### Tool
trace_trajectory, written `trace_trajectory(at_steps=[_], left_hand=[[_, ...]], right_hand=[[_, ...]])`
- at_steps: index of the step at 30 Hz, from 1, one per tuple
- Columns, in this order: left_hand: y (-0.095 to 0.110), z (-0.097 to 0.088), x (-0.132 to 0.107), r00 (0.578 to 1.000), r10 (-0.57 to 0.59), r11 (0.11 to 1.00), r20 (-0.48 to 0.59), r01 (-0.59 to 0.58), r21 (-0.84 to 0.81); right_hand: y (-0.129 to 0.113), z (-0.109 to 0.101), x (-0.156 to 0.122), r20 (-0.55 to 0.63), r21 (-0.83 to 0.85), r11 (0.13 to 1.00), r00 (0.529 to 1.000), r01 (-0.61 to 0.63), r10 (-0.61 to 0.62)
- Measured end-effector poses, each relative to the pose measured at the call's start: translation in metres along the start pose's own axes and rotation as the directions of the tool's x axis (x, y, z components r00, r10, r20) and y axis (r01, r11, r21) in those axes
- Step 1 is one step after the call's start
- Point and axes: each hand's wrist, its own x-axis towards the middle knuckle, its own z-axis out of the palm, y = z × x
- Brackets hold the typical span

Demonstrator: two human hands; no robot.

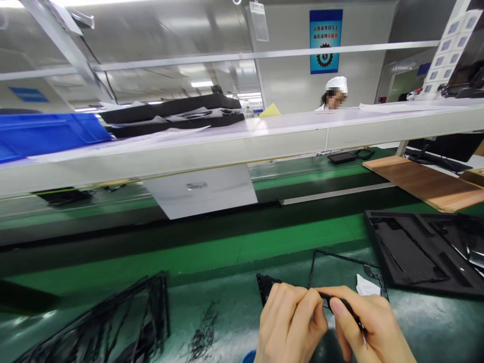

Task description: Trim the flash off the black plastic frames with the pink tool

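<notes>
My left hand (289, 322) is closed, its fingers pinching a thin black frame (265, 288) whose corner sticks out past the knuckles. Beside it, my right hand (368, 320) grips a slim black tool (351, 310) with a thin metallic end, and its fingertips meet the frame close to my left fingers. Much of the frame is hidden by both hands. Just behind them, another thin black frame (346, 255) lies on the green work surface, with a crumpled white scrap (366, 286) by its right side.
Stacked black frames (124, 317) lie at the lower left, near a heap of thin black strips (204, 330). A black foam tray (412, 252) holds parts at the right. A white shelf (264, 146) crosses above; beyond it is a person in a white cap (336, 83).
</notes>
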Motion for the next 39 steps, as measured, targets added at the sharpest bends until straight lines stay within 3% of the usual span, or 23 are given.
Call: trace_trajectory(at_steps=[9, 16, 20, 25, 29, 39], left_hand=[[0.004, 0.005, 0.001, 0.995, -0.091, 0.991, -0.051, 0.085, -0.106], [-0.003, -0.002, 0.003, 0.994, -0.110, 0.988, -0.028, 0.106, -0.110], [-0.007, -0.005, 0.005, 0.978, -0.207, 0.968, -0.042, 0.198, -0.158], [0.004, 0.003, 0.003, 0.943, -0.326, 0.903, -0.065, 0.291, -0.315], [0.006, 0.004, 0.002, 0.938, -0.347, 0.869, -0.017, 0.315, -0.380], [-0.021, -0.022, 0.003, 0.947, -0.282, 0.901, 0.155, 0.317, -0.296]], right_hand=[[-0.007, -0.004, 0.001, 0.026, 0.154, 0.966, 0.978, -0.209, 0.208], [-0.007, -0.006, 0.001, 0.027, 0.182, 0.951, 0.968, -0.249, 0.248], [-0.008, -0.007, 0.001, -0.031, 0.194, 0.955, 0.971, -0.226, 0.236], [-0.007, -0.006, 0.003, -0.004, 0.203, 0.950, 0.970, -0.238, 0.243], [-0.006, -0.005, 0.003, -0.018, 0.210, 0.949, 0.969, -0.236, 0.245], [-0.008, -0.010, 0.004, -0.068, 0.206, 0.958, 0.974, -0.199, 0.217]])
